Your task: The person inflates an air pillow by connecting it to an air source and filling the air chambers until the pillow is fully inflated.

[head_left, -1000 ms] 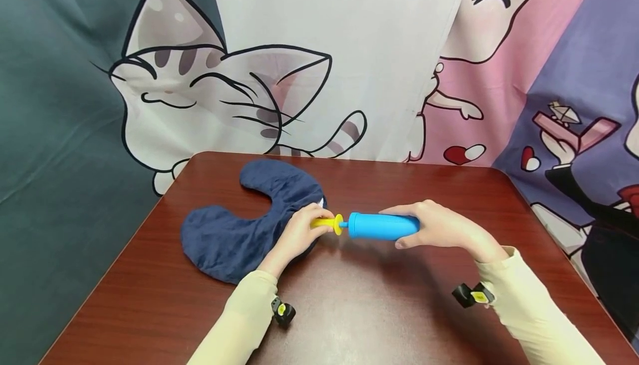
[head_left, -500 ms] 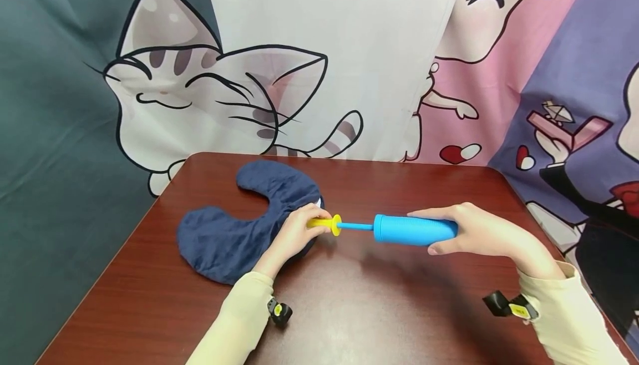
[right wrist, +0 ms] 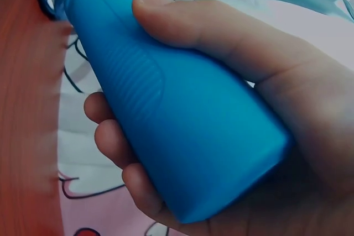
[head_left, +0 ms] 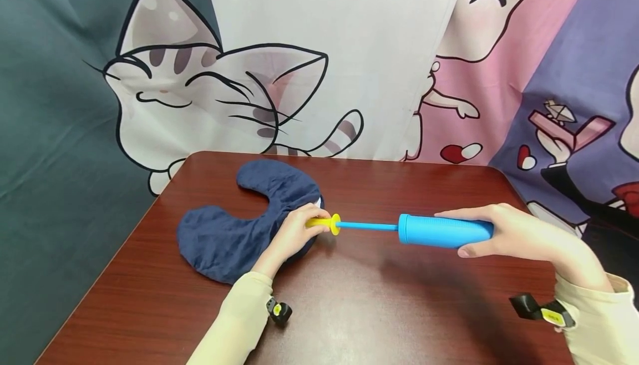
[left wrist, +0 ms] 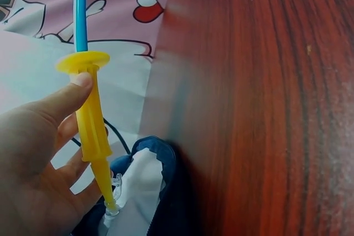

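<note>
A blue hand pump (head_left: 444,232) with a yellow nozzle (left wrist: 93,120) spans the gap between both hands. My left hand (head_left: 297,232) pinches the nozzle between thumb and fingers. In the left wrist view the nozzle's tip sits in a clear valve (left wrist: 112,209) on a pale inner bladder (left wrist: 145,178), inside the opening of a navy cover. That cover belongs to a U-shaped neck pillow (head_left: 224,237) lying on the table. The blue rod (head_left: 369,226) shows long between nozzle and barrel. My right hand (head_left: 519,234) grips the barrel's far end, fingers wrapped round it.
The reddish-brown wooden table (head_left: 349,309) carries the pillow on its left half. Behind it hangs a printed cloth (head_left: 389,49) with cartoon animals, close to the table's back edge. Black wrist cameras (head_left: 279,312) are strapped on both sleeves.
My right hand has drawn the barrel to the right, and much more of the blue rod shows. My left hand stays in place on the nozzle; the pillow lies still.
</note>
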A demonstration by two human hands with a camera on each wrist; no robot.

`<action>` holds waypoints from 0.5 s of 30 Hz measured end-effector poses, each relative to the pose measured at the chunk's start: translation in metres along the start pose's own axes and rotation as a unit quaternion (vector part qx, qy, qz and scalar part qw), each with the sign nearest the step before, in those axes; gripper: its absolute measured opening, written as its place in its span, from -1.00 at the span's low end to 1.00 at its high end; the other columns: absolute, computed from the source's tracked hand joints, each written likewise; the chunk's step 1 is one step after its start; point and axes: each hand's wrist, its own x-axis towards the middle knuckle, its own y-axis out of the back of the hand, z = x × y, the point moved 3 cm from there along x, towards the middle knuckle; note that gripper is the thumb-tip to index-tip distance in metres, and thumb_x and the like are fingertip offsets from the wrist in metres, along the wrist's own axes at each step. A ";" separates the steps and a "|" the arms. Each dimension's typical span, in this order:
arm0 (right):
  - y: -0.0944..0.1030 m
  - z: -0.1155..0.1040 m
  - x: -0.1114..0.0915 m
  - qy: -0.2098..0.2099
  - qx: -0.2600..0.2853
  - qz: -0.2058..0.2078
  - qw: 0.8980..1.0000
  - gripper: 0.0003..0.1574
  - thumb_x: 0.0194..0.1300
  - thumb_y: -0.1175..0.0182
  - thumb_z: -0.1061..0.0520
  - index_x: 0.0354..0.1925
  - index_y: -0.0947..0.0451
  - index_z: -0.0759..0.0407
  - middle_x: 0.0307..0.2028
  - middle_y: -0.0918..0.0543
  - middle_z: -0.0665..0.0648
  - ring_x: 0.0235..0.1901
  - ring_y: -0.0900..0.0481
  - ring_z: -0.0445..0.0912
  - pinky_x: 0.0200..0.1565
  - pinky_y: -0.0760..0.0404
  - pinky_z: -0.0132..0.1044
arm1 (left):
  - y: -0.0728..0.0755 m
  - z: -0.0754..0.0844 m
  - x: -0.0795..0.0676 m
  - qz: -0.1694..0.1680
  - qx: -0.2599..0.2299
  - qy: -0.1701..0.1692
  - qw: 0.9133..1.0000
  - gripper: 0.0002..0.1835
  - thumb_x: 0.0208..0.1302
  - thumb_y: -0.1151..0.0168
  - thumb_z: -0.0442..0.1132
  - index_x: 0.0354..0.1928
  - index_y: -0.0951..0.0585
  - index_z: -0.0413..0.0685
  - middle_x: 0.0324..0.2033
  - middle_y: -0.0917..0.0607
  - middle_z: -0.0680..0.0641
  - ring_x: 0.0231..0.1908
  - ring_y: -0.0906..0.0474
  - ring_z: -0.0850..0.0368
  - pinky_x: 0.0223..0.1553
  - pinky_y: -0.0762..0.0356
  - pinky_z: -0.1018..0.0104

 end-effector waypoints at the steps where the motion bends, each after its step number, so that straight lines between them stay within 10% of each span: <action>1: 0.001 0.000 -0.002 0.001 0.000 0.001 1.000 -0.24 0.02 -0.49 -0.24 0.22 -0.52 -0.36 -0.07 -0.66 -0.26 -0.22 -0.49 -0.36 -0.29 -0.41 -0.42 | 0.000 0.000 0.000 0.000 0.001 0.000 1.000 -0.76 0.20 -0.37 -0.14 -0.09 -0.71 0.05 -0.20 -0.66 0.03 -0.23 -0.54 0.17 -0.11 -0.54 0.31; 15: -0.001 -0.001 -0.002 0.003 0.005 0.003 1.000 -0.26 0.03 -0.48 -0.25 0.21 -0.53 -0.31 -0.08 -0.67 -0.27 -0.23 -0.51 -0.35 -0.28 -0.45 -0.42 | -0.001 0.004 -0.004 0.001 -0.009 -0.011 1.000 -0.77 0.22 -0.37 -0.19 -0.07 -0.69 0.02 -0.19 -0.67 0.01 -0.21 -0.55 0.15 -0.11 -0.54 0.30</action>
